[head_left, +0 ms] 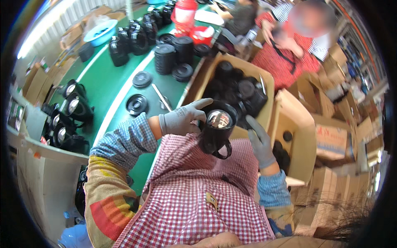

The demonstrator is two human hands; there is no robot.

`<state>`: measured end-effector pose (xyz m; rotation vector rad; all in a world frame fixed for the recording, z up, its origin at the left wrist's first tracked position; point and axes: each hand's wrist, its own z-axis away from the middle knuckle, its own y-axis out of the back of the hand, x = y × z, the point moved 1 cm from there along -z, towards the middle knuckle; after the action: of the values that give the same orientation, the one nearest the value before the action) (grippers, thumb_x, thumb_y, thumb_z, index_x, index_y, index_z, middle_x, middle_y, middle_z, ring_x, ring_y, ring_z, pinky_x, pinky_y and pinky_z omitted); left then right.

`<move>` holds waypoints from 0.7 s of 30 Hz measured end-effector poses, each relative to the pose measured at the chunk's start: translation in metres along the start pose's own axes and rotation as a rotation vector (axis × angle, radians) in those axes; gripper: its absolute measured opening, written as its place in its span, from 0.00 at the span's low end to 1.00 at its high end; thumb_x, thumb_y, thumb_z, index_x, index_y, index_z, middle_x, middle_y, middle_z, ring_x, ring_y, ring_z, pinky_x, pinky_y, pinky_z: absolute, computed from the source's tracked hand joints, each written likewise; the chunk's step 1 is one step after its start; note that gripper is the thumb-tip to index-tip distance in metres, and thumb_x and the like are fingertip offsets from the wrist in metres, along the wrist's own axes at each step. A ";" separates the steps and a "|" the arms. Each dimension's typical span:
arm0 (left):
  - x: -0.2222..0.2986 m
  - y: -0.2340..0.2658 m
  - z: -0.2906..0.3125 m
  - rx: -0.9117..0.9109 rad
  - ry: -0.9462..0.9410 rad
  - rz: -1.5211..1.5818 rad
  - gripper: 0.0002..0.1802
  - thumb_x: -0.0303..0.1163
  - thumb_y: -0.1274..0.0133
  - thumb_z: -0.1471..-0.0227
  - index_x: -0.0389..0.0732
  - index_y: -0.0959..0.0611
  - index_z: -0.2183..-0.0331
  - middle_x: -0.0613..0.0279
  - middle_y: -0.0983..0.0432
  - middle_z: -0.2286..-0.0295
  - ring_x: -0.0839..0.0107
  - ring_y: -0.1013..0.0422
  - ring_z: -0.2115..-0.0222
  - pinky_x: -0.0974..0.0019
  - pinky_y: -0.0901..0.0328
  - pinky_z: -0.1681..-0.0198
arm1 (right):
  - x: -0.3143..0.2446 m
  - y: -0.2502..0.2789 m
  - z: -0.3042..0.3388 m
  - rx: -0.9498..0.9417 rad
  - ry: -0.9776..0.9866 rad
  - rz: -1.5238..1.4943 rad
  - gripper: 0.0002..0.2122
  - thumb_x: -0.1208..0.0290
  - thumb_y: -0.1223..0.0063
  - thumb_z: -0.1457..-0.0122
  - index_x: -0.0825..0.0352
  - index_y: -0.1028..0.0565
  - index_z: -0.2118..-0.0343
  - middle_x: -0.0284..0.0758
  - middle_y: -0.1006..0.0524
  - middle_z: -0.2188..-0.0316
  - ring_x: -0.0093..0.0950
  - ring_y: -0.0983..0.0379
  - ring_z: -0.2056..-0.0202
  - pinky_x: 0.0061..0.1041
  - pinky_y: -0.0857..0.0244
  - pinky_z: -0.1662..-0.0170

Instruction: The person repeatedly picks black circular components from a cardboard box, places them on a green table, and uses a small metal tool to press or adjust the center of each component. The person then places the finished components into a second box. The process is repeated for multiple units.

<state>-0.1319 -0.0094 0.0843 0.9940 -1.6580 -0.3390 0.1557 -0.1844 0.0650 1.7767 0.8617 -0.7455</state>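
Over my lap I see a black jug [213,138] with a loop handle at its lower side and a shiny silvery round inside its open end. My left hand [180,118], in a grey glove, grips the jug by its left side and rim. To the right of the jug, my right hand [261,144], also gloved in grey, is held with fingers stretched and apart, not visibly touching it. Just beyond the jug is a cardboard box [269,84] full of black parts. Black round lids [136,104] lie on the green table at my left.
The green table [101,89] carries standing black jugs [119,50], stacked black lids [165,59], a blue basin [100,33] and a red bucket [184,14]. More jugs [74,105] lie at the left. Cartons [331,142] crowd the right. A person in red [271,62] works across.
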 end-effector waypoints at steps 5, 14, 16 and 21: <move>-0.055 -0.094 -0.010 -0.200 -0.020 0.340 0.13 0.16 0.35 0.68 0.41 0.18 0.75 0.41 0.43 0.35 0.52 0.38 0.38 0.58 0.37 0.40 | 0.039 -0.050 0.041 -0.018 -0.103 -0.203 0.25 0.64 0.55 0.29 0.70 0.40 0.34 0.47 0.36 0.35 0.38 0.41 0.34 0.32 0.49 0.32; -0.054 -0.145 -0.021 -0.308 0.148 0.411 0.12 0.13 0.46 0.68 0.33 0.19 0.74 0.49 0.42 0.37 0.56 0.26 0.57 0.60 0.30 0.58 | 0.042 -0.029 0.049 -0.087 -0.017 0.227 0.22 0.66 0.43 0.41 0.71 0.27 0.45 0.48 0.25 0.48 0.46 0.31 0.45 0.41 0.40 0.39; -0.069 -0.135 -0.028 -0.371 0.081 0.499 0.13 0.15 0.45 0.62 0.35 0.18 0.68 0.47 0.40 0.38 0.53 0.31 0.47 0.57 0.33 0.49 | 0.050 -0.022 0.022 -0.131 0.053 0.248 0.19 0.59 0.38 0.46 0.65 0.20 0.55 0.40 0.19 0.56 0.41 0.26 0.53 0.40 0.35 0.47; -0.123 -0.029 -0.063 -0.020 0.399 0.101 0.25 0.30 0.39 0.48 0.38 0.22 0.47 0.50 0.29 0.45 0.58 0.31 0.46 0.58 0.34 0.43 | 0.074 -0.024 -0.010 -0.450 -0.039 0.278 0.20 0.49 0.38 0.49 0.58 0.17 0.60 0.34 0.18 0.58 0.36 0.26 0.52 0.40 0.40 0.43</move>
<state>-0.0595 0.0826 0.0051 0.8927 -1.3328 -0.0808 0.1782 -0.1529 -0.0029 1.4330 0.6736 -0.3668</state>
